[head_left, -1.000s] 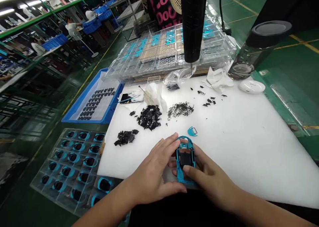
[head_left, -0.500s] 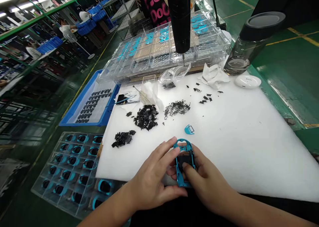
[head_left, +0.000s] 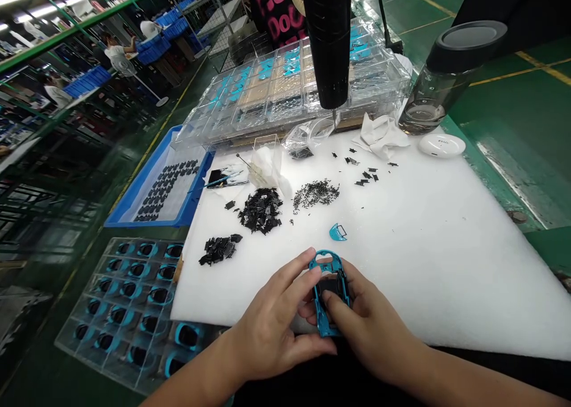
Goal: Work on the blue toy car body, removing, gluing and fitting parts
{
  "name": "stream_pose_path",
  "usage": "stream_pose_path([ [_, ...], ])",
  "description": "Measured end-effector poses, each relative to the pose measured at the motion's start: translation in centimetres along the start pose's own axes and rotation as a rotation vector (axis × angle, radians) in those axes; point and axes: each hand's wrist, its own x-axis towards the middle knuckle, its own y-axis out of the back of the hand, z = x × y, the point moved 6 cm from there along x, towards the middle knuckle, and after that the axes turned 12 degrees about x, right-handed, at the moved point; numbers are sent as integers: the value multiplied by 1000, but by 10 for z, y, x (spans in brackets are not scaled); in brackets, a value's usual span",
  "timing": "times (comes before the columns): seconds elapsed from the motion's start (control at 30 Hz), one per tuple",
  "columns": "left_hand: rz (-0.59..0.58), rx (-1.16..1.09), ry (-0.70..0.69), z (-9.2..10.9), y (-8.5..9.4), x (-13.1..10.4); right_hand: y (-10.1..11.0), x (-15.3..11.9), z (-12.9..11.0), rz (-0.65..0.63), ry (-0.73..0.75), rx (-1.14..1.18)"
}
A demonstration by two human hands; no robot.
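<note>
Between my two hands is a blue toy car body shell (head_left: 319,318) with a black part set inside it. My left hand (head_left: 276,312) grips its left side, fingertips on the upper rim and thumb near the lower end. My right hand (head_left: 370,318) holds the right side, its thumb pressing on the black part. Just beyond the shell lies a small blue piece with a thin black frame (head_left: 338,232). Farther off on the white foam board (head_left: 428,258) are a heap of black plastic parts (head_left: 261,210), a smaller heap (head_left: 219,249) and scattered tiny screws (head_left: 316,193).
A black electric screwdriver (head_left: 328,44) hangs tip down over the board's far side. Behind stands a clear compartment tray (head_left: 267,106). To the left are a blue bin (head_left: 147,224) and a tray of blue shells (head_left: 129,312). A bottle (head_left: 450,77) and white case (head_left: 441,146) stand right.
The hanging screwdriver has swung slightly right and lower in view. My hands keep their hold on the shell, which has tilted slightly; my right thumb has shifted a little left.
</note>
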Motion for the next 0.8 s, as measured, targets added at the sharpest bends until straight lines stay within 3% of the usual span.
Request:
stream_pose_path([
  [0.3,33,79,20,3,0,-2,-1,1,1,-59,-98,118],
  [0.43,112,180,-5,7,3,2,2,1,4,-57,-103,175],
  [0.8,194,372,-78,19,6,7,3,-3,7,-61,-132,154],
])
